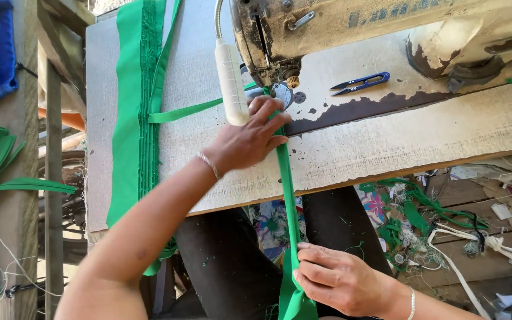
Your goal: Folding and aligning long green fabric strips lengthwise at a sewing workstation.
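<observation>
A long narrow green fabric strip point(288, 189) runs from the sewing machine's needle area point(280, 89) down over the table edge to my lap. My left hand point(247, 139) lies on the strip just in front of the presser foot, fingers pressing it to the table. My right hand point(336, 278) pinches the folded strip lower down, below the table edge. The old cream sewing machine point(380, 29) stands at the back of the worn table point(422, 136).
A stack of green strips point(137, 112) lies along the table's left side. Blue thread snips point(360, 83) rest on the machine bed. A white lamp on a flexible neck point(231, 77) hangs by the needle. Fabric scraps and white tape litter the floor at right point(445, 231).
</observation>
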